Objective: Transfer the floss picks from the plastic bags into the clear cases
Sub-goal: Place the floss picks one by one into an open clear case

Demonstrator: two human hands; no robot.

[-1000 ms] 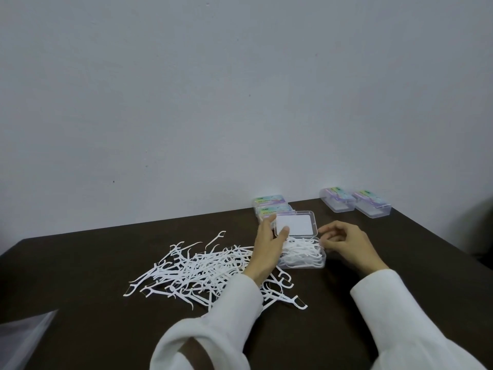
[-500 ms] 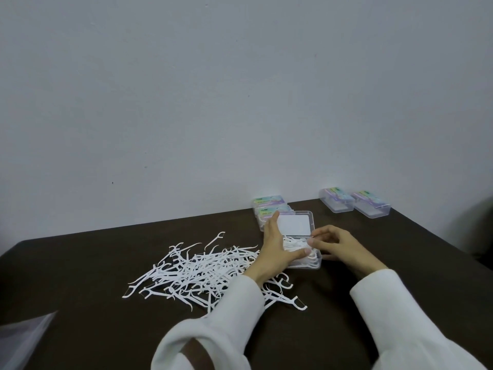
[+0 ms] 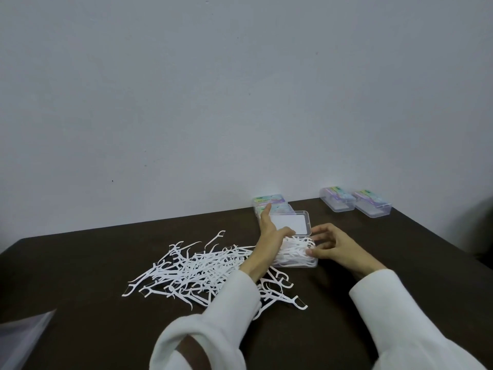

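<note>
At the open case [image 3: 296, 259] mid-worktop, my left hand [image 3: 272, 236] rests fingers-straight by the raised lid [image 3: 290, 222], while my right hand [image 3: 332, 244], loosely curled, tucks floss picks [image 3: 293, 249] into it. I judge the case nearly full; next comes closing it. More loose picks [image 3: 197, 268] lie left, spare cases [image 3: 354, 201] behind.
</note>
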